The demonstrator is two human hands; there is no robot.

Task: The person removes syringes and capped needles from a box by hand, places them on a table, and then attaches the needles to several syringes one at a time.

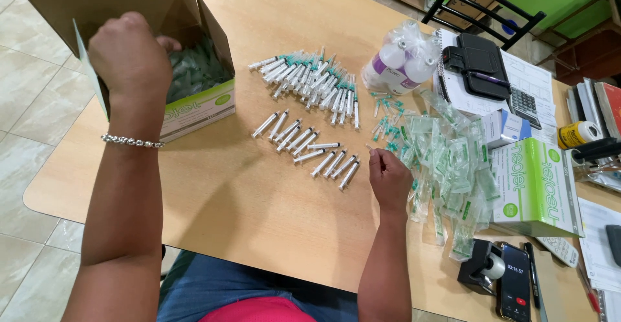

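My left hand reaches into an open cardboard box full of wrapped syringes, fingers curled down among the packets. My right hand rests on the wooden table, pinching a small thin piece between thumb and fingers. Just left of it lies a row of bare white syringes. Farther back is a heap of syringes with teal caps. A pile of empty clear wrappers spreads to the right of my right hand.
A bag of plastic bottles stands at the back, beside a notebook with a black wallet and a calculator. A green-and-white box, a tape dispenser and a phone sit right. A black chair stands behind.
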